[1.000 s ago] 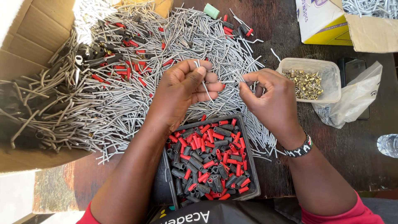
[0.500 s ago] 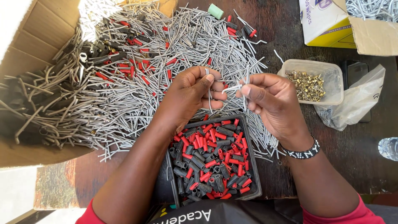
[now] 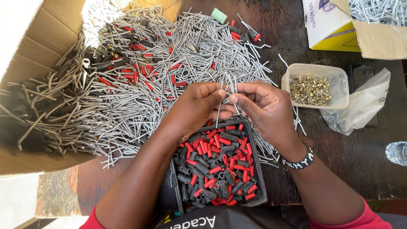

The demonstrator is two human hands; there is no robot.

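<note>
My left hand (image 3: 199,106) and my right hand (image 3: 265,108) meet above a black tray (image 3: 259,178) full of short red and black sleeves (image 3: 216,169). Both hands pinch thin grey metal pins (image 3: 220,108) that stick up and down between the fingers. My left hand holds a small bundle of them; the fingertips of my right hand grip one pin at the bundle. A beaded band sits on my right wrist. Behind the hands, a big heap of grey bent pins (image 3: 140,93) mixed with red and black sleeves covers the dark wooden table (image 3: 364,169).
A clear plastic tub (image 3: 316,87) of small brass parts stands right of the hands, with a crumpled clear bag (image 3: 360,106) beside it. A yellow-and-white carton (image 3: 330,25) holding more pins is at top right. An open cardboard box (image 3: 25,76) lies left. A bottle (image 3: 397,152) shows at the right edge.
The hands have drawn closer together over the tray, and my right fingers have moved in on the pins held by the left hand. The heap and containers have not moved.
</note>
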